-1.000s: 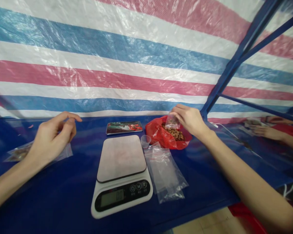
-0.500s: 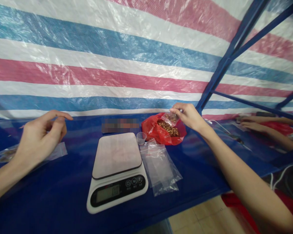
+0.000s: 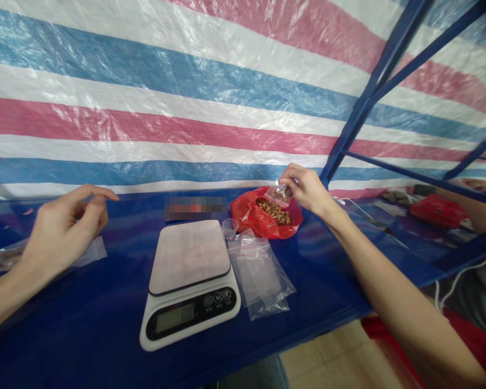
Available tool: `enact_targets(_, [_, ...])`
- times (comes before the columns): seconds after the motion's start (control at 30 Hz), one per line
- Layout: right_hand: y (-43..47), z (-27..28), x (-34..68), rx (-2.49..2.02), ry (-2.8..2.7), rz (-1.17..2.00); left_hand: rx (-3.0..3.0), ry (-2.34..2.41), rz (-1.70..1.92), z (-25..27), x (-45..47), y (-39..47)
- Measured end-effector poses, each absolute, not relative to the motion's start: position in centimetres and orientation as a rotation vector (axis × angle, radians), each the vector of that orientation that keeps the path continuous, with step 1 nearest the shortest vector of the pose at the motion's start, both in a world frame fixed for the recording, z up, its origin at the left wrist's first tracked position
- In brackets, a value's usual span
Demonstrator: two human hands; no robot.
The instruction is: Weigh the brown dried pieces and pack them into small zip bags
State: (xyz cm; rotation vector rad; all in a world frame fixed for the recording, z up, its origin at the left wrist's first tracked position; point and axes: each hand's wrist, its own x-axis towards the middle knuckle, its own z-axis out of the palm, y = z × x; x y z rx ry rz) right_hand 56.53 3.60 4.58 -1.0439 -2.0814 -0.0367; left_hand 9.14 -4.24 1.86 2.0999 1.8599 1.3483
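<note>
My right hand (image 3: 305,189) pinches a small clear plastic bag (image 3: 281,194) over the mouth of an open red plastic bag (image 3: 245,213). Inside the red bag lies a heap of small brown pieces (image 3: 273,212), like seeds or shelled nuts; their kind is unclear. My left hand (image 3: 71,227) hovers at the left, holding nothing, index finger stretched out. Below it lie clear zip bags (image 3: 95,251), partly hidden by the hand and wrist. Between my hands stands a white digital scale (image 3: 190,259) with a bare plate; its display reads 0.0.
A small clear cup (image 3: 230,228) stands behind flat zip bags (image 3: 259,275) at the scale's right. A blurred-out item (image 3: 194,208) lies behind the scale. Blue frame bars (image 3: 352,129) rise at the right. Beyond them are another person's arm (image 3: 484,200) and another red bag (image 3: 439,209).
My right hand has risen slightly with the small clear bag. My left hand has hardly moved. The view has shifted a little, and the other person's arms beyond the bars have moved.
</note>
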Motion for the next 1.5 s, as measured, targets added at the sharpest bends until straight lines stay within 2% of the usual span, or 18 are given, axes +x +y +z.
enact_targets(0.17, [3.4,4.7,56.5,-1.138,-2.021,0.013,2.09,1.837,1.354,2.1,9.4,-4.3])
enact_targets(0.37, [3.5,4.8,56.8,-1.114,-2.054,-0.069,2.096,1.832,1.337,2.3,9.7,-4.4])
enact_targets(0.57, [3.6,4.6,56.8,-1.202,-1.962,0.051,2.076,1.827,1.325,2.4,10.0,-4.5])
enact_targets(0.77, [3.6,4.8,56.8,-1.188,-1.977,-0.036,2.069,1.842,1.306,2.1,9.6,-4.3])
enact_targets(0.97, [3.7,4.5,56.7,-1.236,-1.878,0.145,2.082,1.827,1.303,1.7,9.2,-4.0])
enact_targets(1.13, [4.0,4.9,57.4,-1.229,-1.892,0.099,2.154,1.725,1.293,1.3,9.3,-3.9])
enact_targets(1.2, [4.2,4.7,57.5,-1.202,-1.861,0.215,2.172,1.685,1.32,1.5,9.8,-3.9])
enact_targets(1.33, [4.4,3.6,56.9,-1.084,-1.52,0.666,2.12,1.48,1.433,3.5,13.3,-2.9])
enact_targets(1.5, [4.1,2.2,55.3,-1.027,-1.281,0.911,1.99,1.015,1.145,7.7,22.9,-0.8])
